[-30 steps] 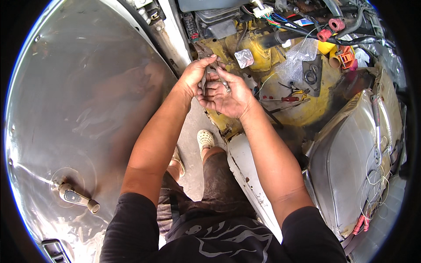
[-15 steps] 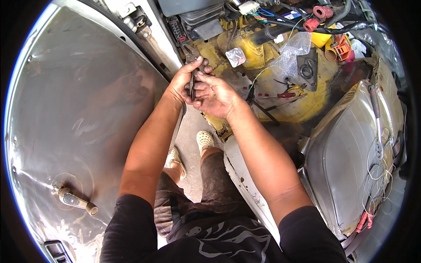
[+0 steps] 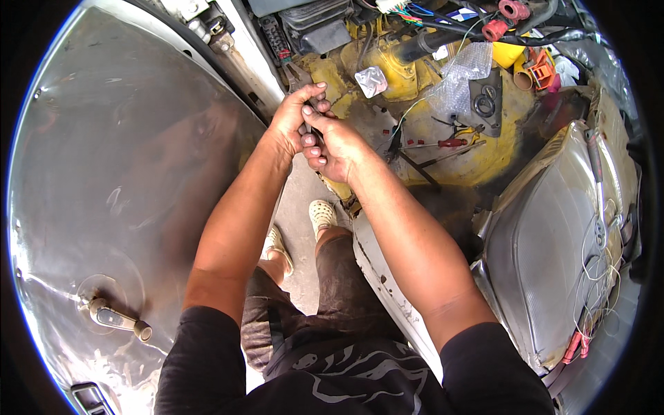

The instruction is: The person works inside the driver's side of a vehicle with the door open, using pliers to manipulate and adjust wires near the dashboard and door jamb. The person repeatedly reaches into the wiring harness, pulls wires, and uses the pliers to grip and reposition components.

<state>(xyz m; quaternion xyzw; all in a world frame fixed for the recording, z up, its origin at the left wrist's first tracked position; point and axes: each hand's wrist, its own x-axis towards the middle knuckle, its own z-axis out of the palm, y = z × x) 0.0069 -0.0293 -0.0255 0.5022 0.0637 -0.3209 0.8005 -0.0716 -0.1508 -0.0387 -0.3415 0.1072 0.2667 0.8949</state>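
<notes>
In the head view, both hands are working together over the left edge of the yellow floor [image 3: 494, 162]. The left hand [image 3: 290, 119] is wrapping around a pair of pliers [image 3: 296, 75], its thumb lying along the top, while the right hand [image 3: 339, 144] is curling its fingers about the handle end from the other side. The hands are touching, and the metal head of the pliers is pointing away from the person, over the yellow floor's far left corner.

A second ago the handles were showing spread apart over an open right palm; now the right fingers are folding in and the hands are hiding most of the tool. That suggests the work is turning from handling the pliers loosely to pressing or adjusting them, though how hard the hands are squeezing, and how wide the handles are standing, I cannot tell.

A red-handled screwdriver [image 3: 453, 142] is lying on the yellow floor, with bubble wrap [image 3: 463, 76] resting beyond it. The door [image 3: 138, 173] is standing open to the left of the yellow floor, and a grey seat [image 3: 543, 228] is sitting to its right, both keeping their places.
</notes>
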